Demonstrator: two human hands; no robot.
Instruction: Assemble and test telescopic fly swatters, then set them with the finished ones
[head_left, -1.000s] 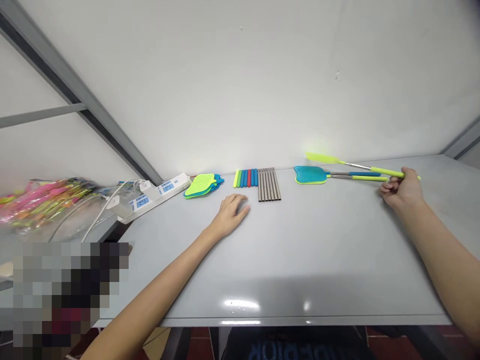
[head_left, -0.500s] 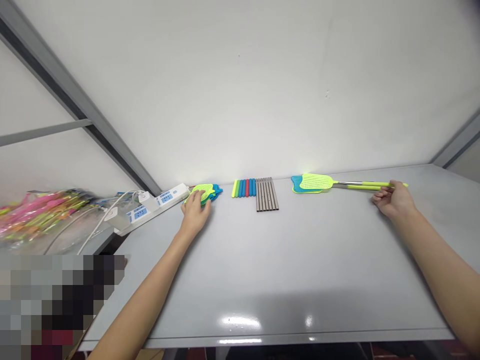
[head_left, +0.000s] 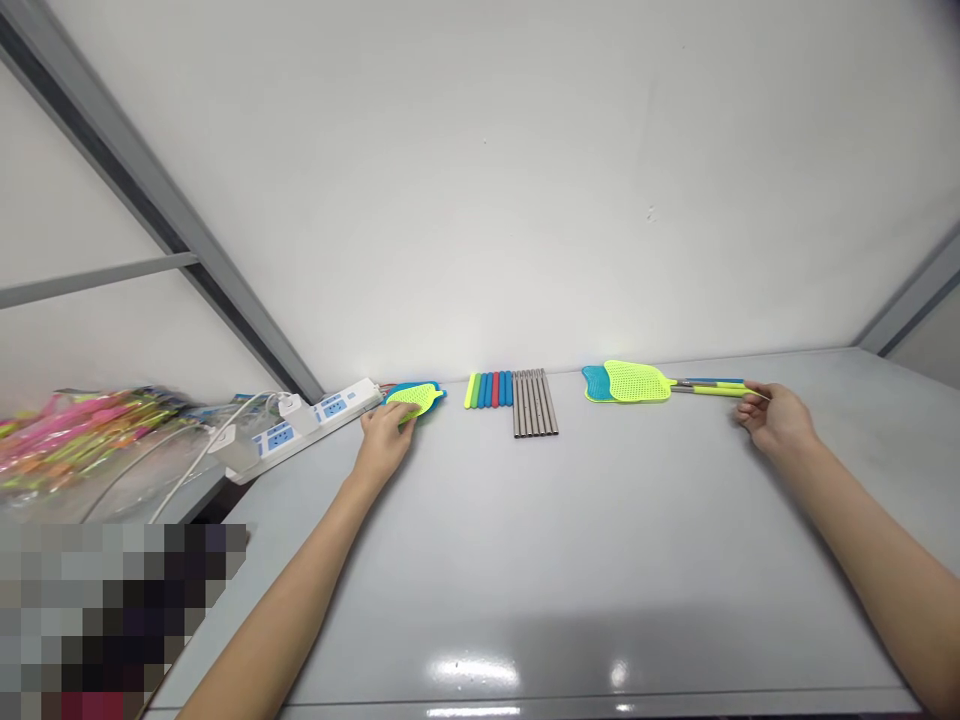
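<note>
My left hand (head_left: pixel 386 437) is at the far left of the table, its fingers closed on the edge of a yellow perforated fly swatter head (head_left: pixel 421 400). Blue heads (head_left: pixel 441 391) show beneath that one. At the right, my right hand (head_left: pixel 776 418) has its curled fingers at the end of a yellow-green fly swatter handle (head_left: pixel 720 391), which they partly hide. A short metal rod joins this handle to a yellow head (head_left: pixel 637 382). It overlaps a blue swatter head (head_left: pixel 597 382), and a blue handle (head_left: pixel 716 380) shows behind.
Between my hands lie a row of coloured handles (head_left: pixel 488 390) and several metal tubes (head_left: pixel 535 404). A white power strip (head_left: pixel 322 420) with plugs and cables runs along the left edge. Bagged colourful items (head_left: pixel 82 430) lie farther left. A wall (head_left: pixel 525 200) stands behind the table.
My right hand and the yellow-green handle have moved left, so less metal rod shows. My left fingers have shifted to the near edge of the yellow head, which is now tilted.
</note>
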